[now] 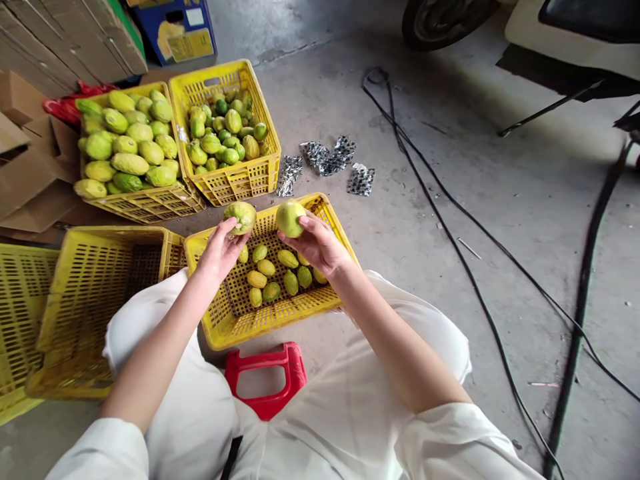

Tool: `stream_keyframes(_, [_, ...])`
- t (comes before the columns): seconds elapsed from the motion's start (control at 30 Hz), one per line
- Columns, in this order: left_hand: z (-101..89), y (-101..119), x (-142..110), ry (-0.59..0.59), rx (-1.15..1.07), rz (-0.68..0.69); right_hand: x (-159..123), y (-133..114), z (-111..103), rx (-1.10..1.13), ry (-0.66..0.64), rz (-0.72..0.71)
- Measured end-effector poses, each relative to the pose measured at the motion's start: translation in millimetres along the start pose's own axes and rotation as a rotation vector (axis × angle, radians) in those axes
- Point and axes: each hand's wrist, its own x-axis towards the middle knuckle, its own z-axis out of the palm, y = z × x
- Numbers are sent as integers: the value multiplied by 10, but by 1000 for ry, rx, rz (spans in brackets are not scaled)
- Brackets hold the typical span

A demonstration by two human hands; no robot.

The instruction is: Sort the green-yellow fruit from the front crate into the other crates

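Observation:
My left hand (pixel 223 248) is closed around a bumpy, oblong yellow-green fruit (pixel 241 217). In my right hand (pixel 317 243) sits a smoother, rounder yellow-green fruit (pixel 289 219). Both fruits are held up side by side, apart from each other, above the far half of a yellow plastic crate (pixel 265 324). Several smaller green and yellow fruits (pixel 267 268) lie loose on that crate's slotted bottom. My forearms hide parts of its left and right sides.
Behind stand two fruit-filled yellow crates (pixel 239 185), with crumpled foil packaging (pixel 325 157) beside them. More yellow crates (pixel 100 307) stand at left near cardboard boxes (pixel 30 167). A red stool (pixel 295 373) is below me. Black cables (pixel 445 213) cross the floor near a vehicle (pixel 575 40).

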Motion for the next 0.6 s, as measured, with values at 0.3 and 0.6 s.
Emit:
stream_keyframes(0.3, [-2,16,-10,21,27,-13,24,36,17,19,24,10])
stream_keyframes(0.6, [-10,-15,-56,-83,101,22,54,52,-13,16,15,39])
